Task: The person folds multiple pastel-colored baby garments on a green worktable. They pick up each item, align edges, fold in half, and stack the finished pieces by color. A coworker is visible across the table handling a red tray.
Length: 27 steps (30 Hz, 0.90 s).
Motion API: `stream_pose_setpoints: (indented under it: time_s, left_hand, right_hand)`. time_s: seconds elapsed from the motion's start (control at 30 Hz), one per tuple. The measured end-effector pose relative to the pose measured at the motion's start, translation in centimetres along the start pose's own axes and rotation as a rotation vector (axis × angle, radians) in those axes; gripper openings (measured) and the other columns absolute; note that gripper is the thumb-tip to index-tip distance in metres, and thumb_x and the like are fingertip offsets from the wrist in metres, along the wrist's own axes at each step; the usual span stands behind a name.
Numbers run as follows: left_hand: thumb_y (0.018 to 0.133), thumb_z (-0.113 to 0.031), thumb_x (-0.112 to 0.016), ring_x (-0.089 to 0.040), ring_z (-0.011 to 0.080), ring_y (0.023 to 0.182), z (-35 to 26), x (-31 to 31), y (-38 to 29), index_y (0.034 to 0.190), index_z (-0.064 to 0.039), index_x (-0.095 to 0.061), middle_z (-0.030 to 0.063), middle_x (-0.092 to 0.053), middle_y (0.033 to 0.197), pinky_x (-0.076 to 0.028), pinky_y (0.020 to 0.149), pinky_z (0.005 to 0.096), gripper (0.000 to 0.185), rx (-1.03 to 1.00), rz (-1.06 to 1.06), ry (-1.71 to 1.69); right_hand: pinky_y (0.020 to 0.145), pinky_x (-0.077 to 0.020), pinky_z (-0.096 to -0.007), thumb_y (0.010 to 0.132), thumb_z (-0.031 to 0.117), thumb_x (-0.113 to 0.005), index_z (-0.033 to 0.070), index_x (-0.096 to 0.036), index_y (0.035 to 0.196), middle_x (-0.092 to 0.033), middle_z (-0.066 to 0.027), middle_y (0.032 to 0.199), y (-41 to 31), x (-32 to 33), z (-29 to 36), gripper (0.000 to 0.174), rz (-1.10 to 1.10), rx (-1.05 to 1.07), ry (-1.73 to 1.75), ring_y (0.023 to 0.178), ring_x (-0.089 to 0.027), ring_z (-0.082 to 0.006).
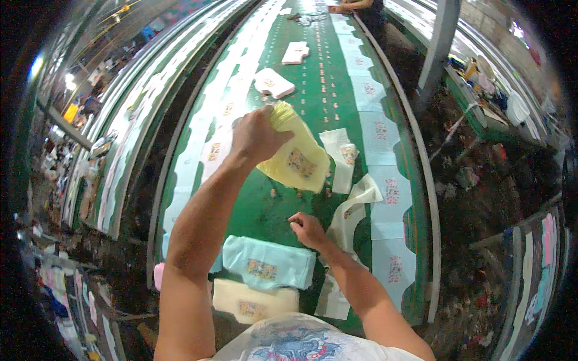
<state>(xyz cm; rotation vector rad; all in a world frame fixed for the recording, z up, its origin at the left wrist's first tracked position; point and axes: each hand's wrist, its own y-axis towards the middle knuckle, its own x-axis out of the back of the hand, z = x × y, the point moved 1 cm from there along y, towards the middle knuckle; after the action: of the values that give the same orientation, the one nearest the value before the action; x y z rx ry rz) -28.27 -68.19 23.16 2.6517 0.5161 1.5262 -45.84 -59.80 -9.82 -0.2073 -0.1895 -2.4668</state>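
Observation:
My left hand (259,135) grips the upper end of a yellow stack of cut fabric pieces (311,158), raised above the green table. A colourful print shows on the top piece. Lower down, my right hand (309,230) hangs over the table with curled fingers and nothing visible in them. Close to it lie loose, crumpled pale printed pieces (345,216) and another pale printed piece (338,149). Nearer my body sit a light-blue printed stack (271,261) and a cream printed stack (257,298).
Light-blue printed pieces (384,144) run in a row along the table's right side. White and pale pieces (216,131) line its left side. Two white stacks (273,83) (295,53) lie farther up. Another person's arm (356,5) reaches in at the far end. A grey post (440,45) stands right.

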Motion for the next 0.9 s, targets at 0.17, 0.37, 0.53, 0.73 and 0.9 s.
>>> stream_pose_setpoints:
  time_s: [0.17,0.37,0.53,0.73,0.9]
  left_hand:
    - [0.071,-0.042,-0.094,-0.080,0.0363,0.094,-1.2,4.9,-2.1,0.111,-0.002,-0.079,0.0223,-0.081,0.102,-0.063,0.087,0.0467,0.059,-0.076,-0.107,0.251]
    - [0.071,-0.038,-0.094,-0.080,0.0359,0.092,1.5,10.3,-5.9,0.108,-0.003,-0.079,0.0199,-0.081,0.098,-0.062,0.087,0.0482,0.053,0.008,-0.101,0.121]
    - [0.071,-0.029,-0.097,-0.081,0.0280,0.088,2.2,11.1,-9.1,0.109,-0.001,-0.080,0.0186,-0.081,0.096,-0.063,0.084,0.0425,0.051,0.001,0.078,-0.281]
    - [0.079,-0.014,-0.098,-0.076,0.0150,0.093,3.4,10.0,-12.8,0.115,-0.002,-0.079,0.0058,-0.081,0.103,-0.063,0.087,0.0366,0.042,0.100,0.176,-0.332]
    - [0.072,-0.021,-0.098,-0.077,0.0262,0.089,1.7,9.2,-15.1,0.110,0.003,-0.078,0.0154,-0.077,0.096,-0.062,0.082,0.0402,0.049,0.031,0.010,-0.012]
  right_hand:
    - [0.056,-0.0542,-0.0308,0.103,0.015,-0.069,0.003,-0.073,0.122,-0.071,-0.0049,0.082,1.6,1.3,-3.2,0.023,0.012,-0.129,0.197,0.061,-0.067,-0.0154]
    - [0.083,-0.0592,-0.0388,0.106,0.037,-0.074,0.007,-0.066,0.138,-0.074,-0.0082,0.106,0.2,2.6,1.6,0.044,-0.146,-0.358,1.042,0.093,-0.072,-0.0208]
    - [0.104,-0.0512,-0.0439,0.106,0.046,-0.073,0.011,-0.056,0.152,-0.068,-0.0108,0.133,0.0,3.0,4.5,0.060,-0.037,-0.249,1.091,0.121,-0.065,-0.0227]
    - [0.106,-0.0488,-0.0453,0.102,0.054,-0.075,0.008,-0.043,0.163,-0.066,-0.0122,0.136,-0.2,2.2,4.7,0.083,-0.017,-0.227,1.086,0.126,-0.062,-0.0258]
    - [0.110,-0.0491,-0.0480,0.103,0.058,-0.072,0.006,-0.042,0.162,-0.065,-0.0126,0.137,-0.9,2.3,5.9,0.085,-0.023,-0.268,1.102,0.120,-0.066,-0.0274]
